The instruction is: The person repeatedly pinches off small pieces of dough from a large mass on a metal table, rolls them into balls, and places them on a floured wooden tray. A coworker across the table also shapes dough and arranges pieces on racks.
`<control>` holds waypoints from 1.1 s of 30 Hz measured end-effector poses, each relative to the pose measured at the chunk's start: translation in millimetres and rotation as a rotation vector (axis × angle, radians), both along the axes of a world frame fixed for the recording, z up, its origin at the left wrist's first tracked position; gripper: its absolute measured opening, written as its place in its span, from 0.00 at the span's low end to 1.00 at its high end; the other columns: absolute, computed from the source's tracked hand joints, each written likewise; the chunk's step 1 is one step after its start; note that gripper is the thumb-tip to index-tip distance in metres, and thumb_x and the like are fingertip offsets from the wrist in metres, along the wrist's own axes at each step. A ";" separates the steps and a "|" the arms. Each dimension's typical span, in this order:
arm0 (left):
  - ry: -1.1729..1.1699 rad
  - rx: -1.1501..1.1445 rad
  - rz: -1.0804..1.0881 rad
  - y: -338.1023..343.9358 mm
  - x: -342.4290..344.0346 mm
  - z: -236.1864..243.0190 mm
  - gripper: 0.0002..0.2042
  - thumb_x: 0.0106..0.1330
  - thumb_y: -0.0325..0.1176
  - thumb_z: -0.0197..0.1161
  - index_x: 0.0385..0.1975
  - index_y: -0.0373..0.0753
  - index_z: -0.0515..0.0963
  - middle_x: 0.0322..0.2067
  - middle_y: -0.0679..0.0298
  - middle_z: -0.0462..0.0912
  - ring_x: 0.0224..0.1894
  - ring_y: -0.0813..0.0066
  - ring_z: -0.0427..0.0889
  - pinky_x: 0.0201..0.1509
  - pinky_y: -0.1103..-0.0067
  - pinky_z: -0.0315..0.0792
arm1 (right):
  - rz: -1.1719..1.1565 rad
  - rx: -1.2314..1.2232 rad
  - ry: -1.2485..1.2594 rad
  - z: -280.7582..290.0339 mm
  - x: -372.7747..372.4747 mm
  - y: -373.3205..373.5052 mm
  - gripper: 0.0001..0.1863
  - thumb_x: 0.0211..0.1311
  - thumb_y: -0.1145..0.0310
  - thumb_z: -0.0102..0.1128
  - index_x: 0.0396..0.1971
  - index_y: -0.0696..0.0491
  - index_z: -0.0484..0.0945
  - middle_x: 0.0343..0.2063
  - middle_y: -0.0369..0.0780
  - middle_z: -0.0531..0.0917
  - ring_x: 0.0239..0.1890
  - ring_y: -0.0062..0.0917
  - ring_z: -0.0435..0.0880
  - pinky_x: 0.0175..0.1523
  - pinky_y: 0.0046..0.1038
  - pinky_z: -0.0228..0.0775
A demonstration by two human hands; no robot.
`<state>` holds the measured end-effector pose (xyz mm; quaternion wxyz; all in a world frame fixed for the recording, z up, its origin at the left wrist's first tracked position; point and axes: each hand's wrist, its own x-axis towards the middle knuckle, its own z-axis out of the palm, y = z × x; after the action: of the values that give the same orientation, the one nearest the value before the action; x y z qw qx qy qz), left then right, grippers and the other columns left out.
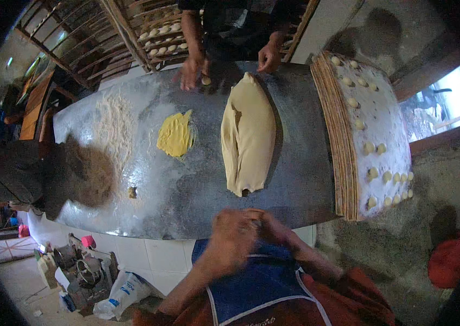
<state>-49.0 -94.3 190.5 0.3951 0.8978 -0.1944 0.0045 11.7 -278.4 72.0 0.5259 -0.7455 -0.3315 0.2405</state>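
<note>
Two hands meet at the near edge of the table (186,212), blurred w/ motion. Left hand (233,234) and right hand (274,227) are cupped together around a small dough piece (252,213), just a pale sliver showing between the fingers; each grip looks closed on it, though blur hides finger detail. Both sit just over the table's front rim, above a blue apron (257,282) and red-brown sleeves.

Directly beyond the hands lies the big dough slab (249,136), a long folded pale loaf running lengthwise across the floured metal top, its near end close to the hands but not touching. Left of it, a yellow fat smear (175,134), apart from the slab. Further left, a loose flour pile (113,127). A tiny dough scrap (132,192) lies alone nr the front left.

At the far side, another person's hands (191,70) rest on the table edge, one by a small dough ball (206,81), close to the slab's far tip.

Right of the table: a stack of boards (344,141), the top one floured, w/ rows of small dough balls (371,148) along its edges. Racks behind hold more balls.
</note>
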 end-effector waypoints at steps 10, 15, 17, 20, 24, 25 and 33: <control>-0.148 0.330 0.952 18.3 79.7 -178.7 0.12 0.69 0.36 0.58 0.45 0.36 0.73 0.41 0.49 0.74 0.46 0.48 0.71 0.54 0.58 0.62 | -0.632 -0.742 -0.517 -29.4 52.2 -28.8 0.29 0.69 0.60 0.52 0.61 0.65 0.61 0.61 0.60 0.64 0.62 0.56 0.63 0.62 0.61 0.54; -0.169 0.109 0.559 8.2 -6.4 -203.5 0.10 0.67 0.30 0.61 0.40 0.33 0.68 0.36 0.50 0.71 0.39 0.47 0.71 0.46 0.57 0.66 | -0.305 -0.651 -0.146 -58.7 10.5 -89.6 0.20 0.62 0.64 0.59 0.48 0.58 0.65 0.44 0.52 0.73 0.47 0.49 0.71 0.53 0.54 0.58; -0.122 0.041 0.499 37.3 1.4 -180.2 0.10 0.65 0.24 0.61 0.39 0.32 0.67 0.34 0.50 0.70 0.36 0.48 0.71 0.42 0.58 0.68 | -0.130 -0.797 0.032 -40.0 42.3 -131.5 0.21 0.60 0.68 0.59 0.49 0.59 0.65 0.40 0.50 0.74 0.44 0.47 0.73 0.54 0.52 0.60; -0.114 0.108 0.689 45.3 55.5 -169.0 0.11 0.62 0.20 0.62 0.38 0.33 0.66 0.32 0.51 0.70 0.34 0.50 0.71 0.39 0.61 0.68 | -0.504 -0.449 -0.780 -38.9 100.6 -105.8 0.15 0.57 0.69 0.62 0.39 0.58 0.68 0.30 0.48 0.73 0.41 0.47 0.75 0.45 0.50 0.65; -0.132 -0.032 0.647 -11.2 33.1 -170.4 0.13 0.63 0.25 0.65 0.39 0.33 0.66 0.31 0.52 0.68 0.33 0.52 0.70 0.38 0.61 0.67 | -0.431 -0.345 -0.629 -51.8 52.1 -56.3 0.14 0.60 0.67 0.62 0.40 0.58 0.69 0.32 0.48 0.75 0.41 0.46 0.76 0.45 0.48 0.67; -0.169 -0.035 0.510 -13.3 17.1 -166.0 0.13 0.64 0.27 0.66 0.38 0.33 0.66 0.31 0.53 0.68 0.33 0.52 0.70 0.38 0.61 0.66 | -0.361 -0.304 -0.569 -67.9 29.8 -81.8 0.15 0.60 0.66 0.62 0.40 0.58 0.69 0.33 0.48 0.75 0.41 0.46 0.76 0.46 0.48 0.67; -0.055 0.103 0.682 26.5 41.6 -187.6 0.12 0.67 0.27 0.64 0.39 0.34 0.65 0.36 0.51 0.73 0.37 0.51 0.75 0.39 0.66 0.72 | -0.515 -0.367 -0.663 -50.1 89.5 -79.6 0.18 0.57 0.70 0.66 0.42 0.58 0.69 0.30 0.47 0.74 0.35 0.44 0.75 0.44 0.43 0.67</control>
<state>-7.5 -67.8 2.9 0.3195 0.9295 0.1064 0.1506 101.1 -358.1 21.9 0.2931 -0.9212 -0.2376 -0.0950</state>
